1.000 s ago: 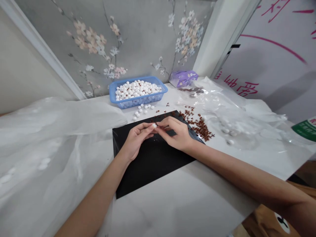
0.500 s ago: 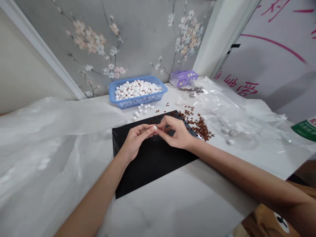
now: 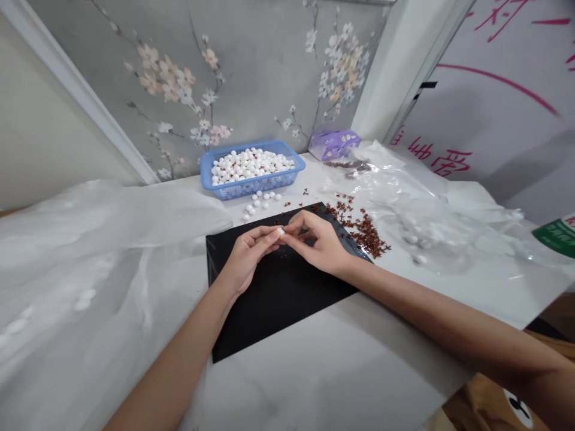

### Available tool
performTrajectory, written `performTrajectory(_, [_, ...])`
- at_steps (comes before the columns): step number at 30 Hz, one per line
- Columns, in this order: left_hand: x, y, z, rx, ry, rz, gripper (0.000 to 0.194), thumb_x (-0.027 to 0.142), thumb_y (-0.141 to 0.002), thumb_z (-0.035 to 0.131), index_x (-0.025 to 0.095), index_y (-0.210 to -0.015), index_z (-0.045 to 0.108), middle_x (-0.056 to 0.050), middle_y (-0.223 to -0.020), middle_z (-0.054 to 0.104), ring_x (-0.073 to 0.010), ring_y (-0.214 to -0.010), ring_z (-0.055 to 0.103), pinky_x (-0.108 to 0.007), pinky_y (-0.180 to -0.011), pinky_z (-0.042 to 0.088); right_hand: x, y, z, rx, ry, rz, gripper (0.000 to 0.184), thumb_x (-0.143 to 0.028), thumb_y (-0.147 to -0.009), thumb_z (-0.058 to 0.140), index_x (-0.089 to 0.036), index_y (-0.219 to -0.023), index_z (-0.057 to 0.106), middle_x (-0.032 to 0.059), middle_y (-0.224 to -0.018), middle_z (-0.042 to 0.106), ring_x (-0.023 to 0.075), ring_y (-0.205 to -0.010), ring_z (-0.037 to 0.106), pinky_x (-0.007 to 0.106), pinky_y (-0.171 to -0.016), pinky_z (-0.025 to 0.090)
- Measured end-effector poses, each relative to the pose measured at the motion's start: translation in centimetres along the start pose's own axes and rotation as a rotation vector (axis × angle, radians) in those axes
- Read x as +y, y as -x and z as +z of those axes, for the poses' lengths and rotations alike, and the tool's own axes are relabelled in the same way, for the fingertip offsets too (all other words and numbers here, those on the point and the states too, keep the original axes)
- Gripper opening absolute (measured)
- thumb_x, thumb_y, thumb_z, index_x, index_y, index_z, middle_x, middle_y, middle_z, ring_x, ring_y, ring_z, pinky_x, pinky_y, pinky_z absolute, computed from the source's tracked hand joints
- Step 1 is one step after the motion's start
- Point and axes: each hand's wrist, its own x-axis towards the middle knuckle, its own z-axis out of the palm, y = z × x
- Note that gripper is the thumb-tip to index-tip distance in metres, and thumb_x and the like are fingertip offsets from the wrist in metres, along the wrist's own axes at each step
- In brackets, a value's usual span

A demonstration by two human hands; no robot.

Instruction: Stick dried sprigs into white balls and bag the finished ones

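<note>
Between the fingertips of my left hand (image 3: 246, 254) is a small white ball (image 3: 281, 231). My right hand (image 3: 322, 242) meets it from the other side, thumb and forefinger pinched together at the ball; whatever they pinch is mostly hidden. Both hands are held over a black sheet (image 3: 265, 311) on the white table. Just beyond my right hand lies a heap of small reddish-brown, star-shaped pieces (image 3: 368, 234), partly over the sheet's corner. Several loose white balls (image 3: 257, 204) rest past the sheet's far edge.
A blue plastic basket (image 3: 256, 191) full of white balls, with brown bits among them, stands against the flowered wall. Clear plastic bags (image 3: 431, 209) spread over the right side, near a purple packet (image 3: 335, 143). Translucent white sheeting (image 3: 112, 215) covers the left side.
Both hands stay almost in place, fingertips together at the white ball. The view has shifted very slightly; the basket and the brown pieces have not moved.
</note>
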Motion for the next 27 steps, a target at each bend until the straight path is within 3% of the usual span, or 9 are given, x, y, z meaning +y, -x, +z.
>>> performTrajectory(2, [0.03,-0.05,0.02,-0.011,0.011,-0.001,0.017,0.033,-0.071,0.07,0.021,-0.084,0.071,0.001,-0.082,0.07,-0.0096,-0.08,0.062,-0.021,-0.079,0.046,0.16,0.15,0.28,0.042,-0.02,0.03,0.013,-0.027,-0.08,0.06,-0.018,-0.086,0.052,-0.0001,-0.074,0.054,0.0088,-0.06,0.055,0.02,-0.051,0.048])
performTrajectory(5, [0.06,-0.08,0.04,-0.017,0.019,-0.008,0.015,0.032,-0.072,0.069,0.022,-0.083,0.07,0.002,-0.08,0.069,-0.0085,-0.079,0.062,-0.019,-0.077,0.046,0.3,0.28,0.39,0.083,0.019,-0.04,0.015,-0.025,-0.08,0.061,-0.019,-0.092,0.055,0.0015,-0.078,0.056,0.01,-0.065,0.056,0.02,-0.053,0.051])
performTrajectory(9, [0.1,-0.01,0.07,-0.029,0.012,-0.015,0.015,0.031,-0.074,0.068,0.021,-0.084,0.07,0.002,-0.081,0.07,-0.0081,-0.08,0.061,-0.019,-0.078,0.046,0.41,0.27,0.16,0.083,0.134,-0.187,0.003,-0.022,-0.082,0.058,-0.019,-0.083,0.058,0.0031,-0.078,0.055,0.0119,-0.071,0.055,0.02,-0.051,0.05])
performTrajectory(15, [0.17,0.1,0.14,-0.031,0.013,-0.014,0.015,0.031,-0.074,0.068,0.02,-0.084,0.069,0.001,-0.081,0.07,-0.0096,-0.082,0.062,-0.021,-0.08,0.045,0.69,0.4,0.24,0.089,0.217,-0.302,0.009,-0.018,-0.086,0.051,-0.018,-0.077,0.055,0.0022,-0.073,0.053,0.0108,-0.065,0.053,0.021,-0.053,0.047])
performTrajectory(27, [0.2,0.28,0.15,-0.045,-0.09,0.0,0.018,0.032,-0.074,0.067,0.018,-0.085,0.069,-0.003,-0.088,0.07,-0.0138,-0.084,0.062,-0.026,-0.084,0.044,0.5,0.34,-0.36,-0.099,0.195,-0.238,0.008,-0.021,-0.087,0.048,-0.02,-0.08,0.052,0.0038,-0.079,0.049,0.0132,-0.068,0.051,0.026,-0.059,0.047])
